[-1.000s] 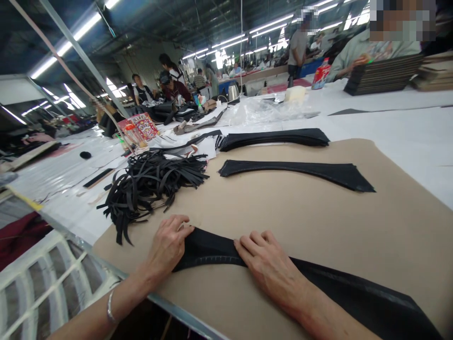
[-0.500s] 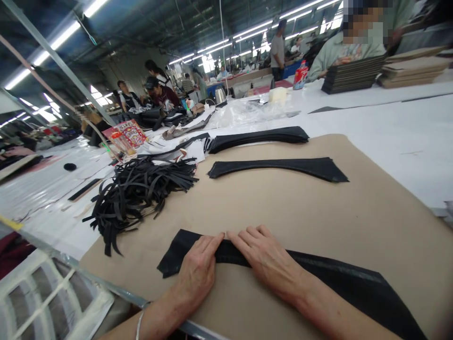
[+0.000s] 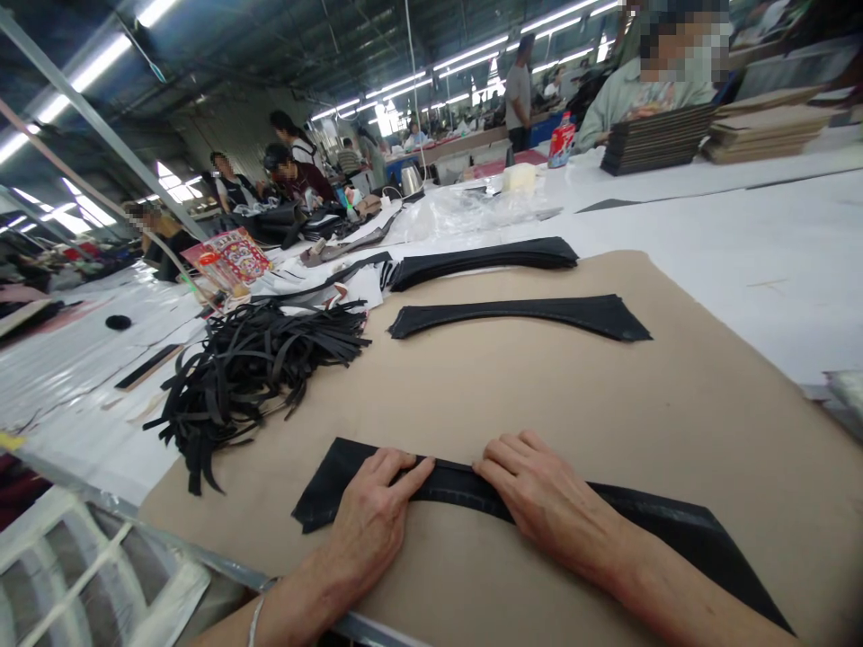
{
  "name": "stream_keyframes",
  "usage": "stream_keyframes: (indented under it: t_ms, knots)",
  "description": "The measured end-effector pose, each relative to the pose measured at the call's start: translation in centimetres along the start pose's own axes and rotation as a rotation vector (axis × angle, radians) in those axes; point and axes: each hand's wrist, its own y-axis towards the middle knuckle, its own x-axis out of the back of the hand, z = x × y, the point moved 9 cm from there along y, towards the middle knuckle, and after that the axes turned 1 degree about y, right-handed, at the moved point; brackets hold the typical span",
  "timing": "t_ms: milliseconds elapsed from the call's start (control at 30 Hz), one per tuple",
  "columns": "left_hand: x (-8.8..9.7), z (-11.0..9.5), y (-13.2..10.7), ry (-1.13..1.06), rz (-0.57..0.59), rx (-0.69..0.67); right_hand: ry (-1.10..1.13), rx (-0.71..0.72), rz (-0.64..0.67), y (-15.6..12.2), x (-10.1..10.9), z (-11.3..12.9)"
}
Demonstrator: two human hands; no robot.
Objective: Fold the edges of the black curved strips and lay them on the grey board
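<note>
A long, curved black piece that looks like leather or fabric [image 3: 680, 514] lies across the brown sheet in front of me. My left hand [image 3: 378, 494] presses on its left part, with thumb and fingers closed at its upper edge. Further right, my right hand [image 3: 539, 481] grips the same upper edge with its fingertips, and the forearm covers part of the piece. Between the hands a stretch of the edge shows, which looks folded over. Beyond them lie a similar curved black piece [image 3: 519, 314] and a stack of such pieces [image 3: 485, 261].
A heap of black strips [image 3: 256, 368] lies to the left on the brown sheet [image 3: 701, 404]. Past it are a red patterned packet [image 3: 235, 254] and clear plastic [image 3: 445, 216]. A co-worker [image 3: 667, 90] sits at the back right behind a dark stack [image 3: 657, 139].
My right hand has slid to the right along the upper edge, widening the gap between the hands. My left hand stays nearly in place. The whole view has shifted slightly.
</note>
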Motion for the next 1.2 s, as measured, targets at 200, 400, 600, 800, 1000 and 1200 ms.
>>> stream_keyframes:
  t_ms: [200, 400, 600, 800, 1000, 1200]
  knots:
    - [-0.2, -0.2, -0.1, 0.065, 0.022, -0.034, -0.001, 0.011, 0.014, -0.5, -0.1, 0.0]
    - [-0.3, -0.7, 0.2, 0.132, 0.062, -0.077, -0.038, 0.034, 0.015, -0.9, -0.1, 0.3]
    - [0.0, -1.3, 0.5, 0.18, 0.064, -0.104, -0.093, 0.044, 0.001, -1.4, 0.2, 0.2]
    - [0.5, -2.3, 0.9, 0.165, 0.012, -0.173, -0.122, 0.058, 0.037, -1.7, 0.3, 0.3]
    - [-0.7, -3.1, 1.5, 0.147, 0.116, -0.251, -0.122, 0.043, 0.071, -1.9, 0.1, 0.1]
    - [-0.8, -2.6, 1.7, 0.209, 0.162, -0.224, -0.136, 0.029, 0.084, -2.1, 0.2, 0.1]
